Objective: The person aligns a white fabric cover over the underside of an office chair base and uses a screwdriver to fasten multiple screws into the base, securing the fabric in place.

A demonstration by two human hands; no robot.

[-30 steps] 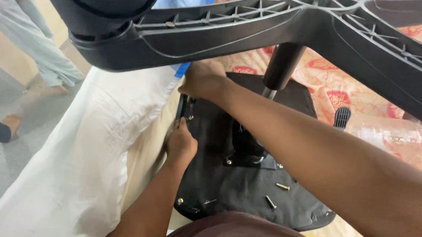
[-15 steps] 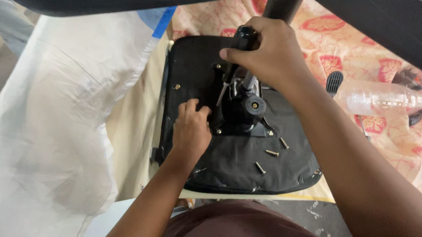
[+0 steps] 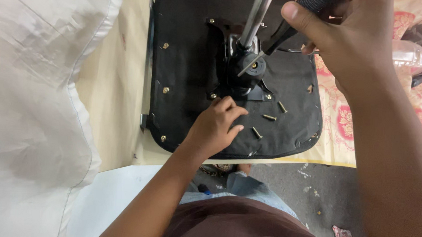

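Observation:
An upturned black chair seat (image 3: 185,60) lies flat on a cream surface. A black metal mechanism (image 3: 244,70) is bolted at its middle, with a chrome gas cylinder (image 3: 253,18) rising toward the camera. My right hand (image 3: 347,39) grips a black lever handle (image 3: 315,2) at the top, beside the cylinder. My left hand (image 3: 215,128) rests palm down on the seat's underside, fingers spread, just below the mechanism. Three loose brass bolts (image 3: 269,117) lie on the fabric to the right of that hand.
A white padded cover (image 3: 31,101) fills the left side. A patterned orange-and-cream cloth (image 3: 333,133) lies under the seat at right, with a clear plastic bottle (image 3: 410,53) and dark tools on it. Grey floor (image 3: 312,194) with scraps shows below.
The view has closed in on the seat. My right hand has moved up and right onto the lever handle. My left hand has slid down the seat, below the mechanism.

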